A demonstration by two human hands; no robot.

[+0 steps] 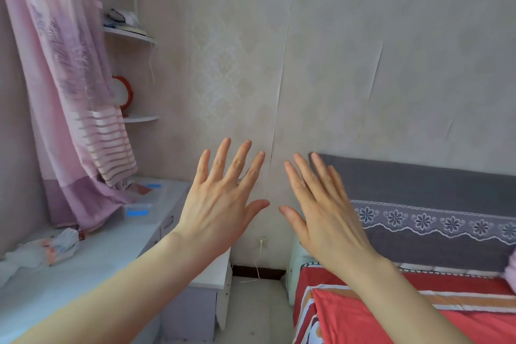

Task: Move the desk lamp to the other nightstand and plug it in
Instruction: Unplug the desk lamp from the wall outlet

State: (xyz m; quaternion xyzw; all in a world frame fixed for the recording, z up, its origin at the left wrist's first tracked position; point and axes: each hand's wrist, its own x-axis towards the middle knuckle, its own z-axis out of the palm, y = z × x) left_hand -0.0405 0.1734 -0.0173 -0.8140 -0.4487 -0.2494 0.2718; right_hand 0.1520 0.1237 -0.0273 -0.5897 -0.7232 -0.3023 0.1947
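My left hand (223, 204) and my right hand (324, 209) are raised side by side in front of the wall, backs toward me, fingers spread, holding nothing. No desk lamp shows in this view. Below my left wrist stands a white nightstand (215, 274), mostly hidden by my forearm. Low on the wall between nightstand and bed is a wall socket (262, 241) with a white plug in it and a white cord (258, 262) trailing to the floor.
A long white desk (111, 248) on the left carries plastic boxes and a crumpled wrapper. A pink curtain (64, 92) hangs over its far end, with corner shelves behind. The bed (418, 315), with red striped bedding and a grey headboard, fills the right.
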